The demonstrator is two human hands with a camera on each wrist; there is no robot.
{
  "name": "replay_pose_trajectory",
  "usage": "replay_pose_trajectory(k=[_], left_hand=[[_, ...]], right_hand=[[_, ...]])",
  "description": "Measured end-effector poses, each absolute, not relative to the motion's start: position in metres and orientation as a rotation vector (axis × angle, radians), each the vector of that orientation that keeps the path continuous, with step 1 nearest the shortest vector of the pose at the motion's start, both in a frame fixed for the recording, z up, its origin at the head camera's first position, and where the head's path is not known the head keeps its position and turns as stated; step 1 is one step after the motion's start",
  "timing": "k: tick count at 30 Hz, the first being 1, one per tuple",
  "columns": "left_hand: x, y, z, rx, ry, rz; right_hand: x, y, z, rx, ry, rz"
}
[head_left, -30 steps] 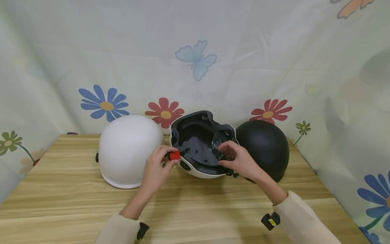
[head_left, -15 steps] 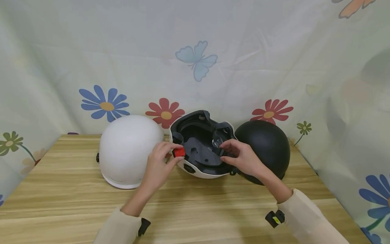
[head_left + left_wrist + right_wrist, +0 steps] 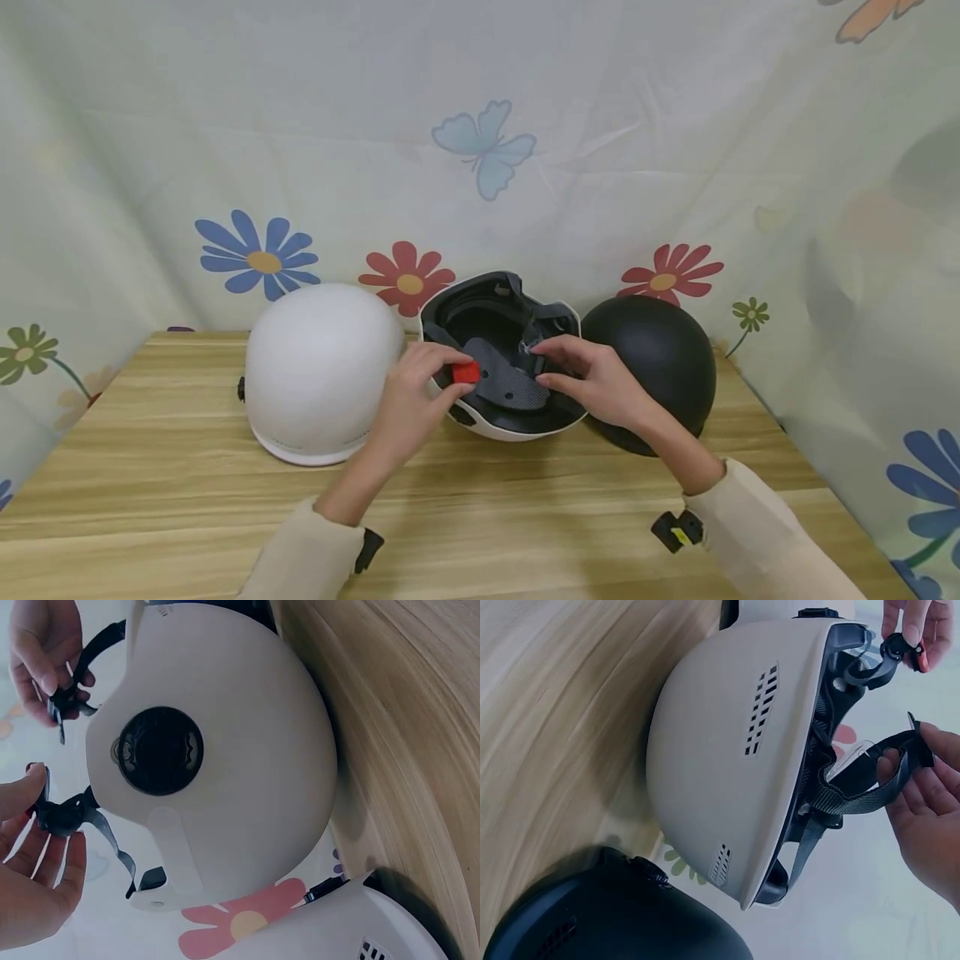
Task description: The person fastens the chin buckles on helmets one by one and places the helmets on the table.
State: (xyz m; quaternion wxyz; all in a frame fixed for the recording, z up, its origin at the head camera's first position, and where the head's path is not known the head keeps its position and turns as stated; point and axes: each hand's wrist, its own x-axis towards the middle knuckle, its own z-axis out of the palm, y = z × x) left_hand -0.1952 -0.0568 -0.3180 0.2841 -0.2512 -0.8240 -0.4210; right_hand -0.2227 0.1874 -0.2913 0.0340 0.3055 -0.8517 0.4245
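Note:
A white helmet (image 3: 498, 429) lies upturned in the middle of the table, its black padded inside facing up. Above its left rim my left hand (image 3: 408, 396) pinches a red-and-black strap buckle (image 3: 466, 372) between thumb and fingers. My right hand (image 3: 600, 379), over the right side, pinches the end of the black chin strap (image 3: 862, 801); its buckle piece is mostly covered by the fingers. A gap separates the two strap ends. The left wrist view shows a round black dial (image 3: 161, 750) on the shell, and both straps drawn away from the rim.
Another white helmet (image 3: 322, 367) stands dome up on the left, close beside the upturned one. On the right a black helmet (image 3: 648, 367) sits dome up. Behind the wooden table (image 3: 480, 517) hangs a flower-printed cloth (image 3: 600, 142).
My left hand has moved right with the red buckle, nearer to my right hand. The right hand has shifted only slightly, still holding its strap end. The upturned helmet has rocked slightly.

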Motion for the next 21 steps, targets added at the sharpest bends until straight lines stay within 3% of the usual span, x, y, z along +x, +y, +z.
replay_pose_trajectory(k=[21], left_hand=[[-0.202,-0.05,-0.328,-0.673,-2.263,-1.132]], right_hand=[[-0.22,0.174,-0.296,1.122,-2.517,1.354]])
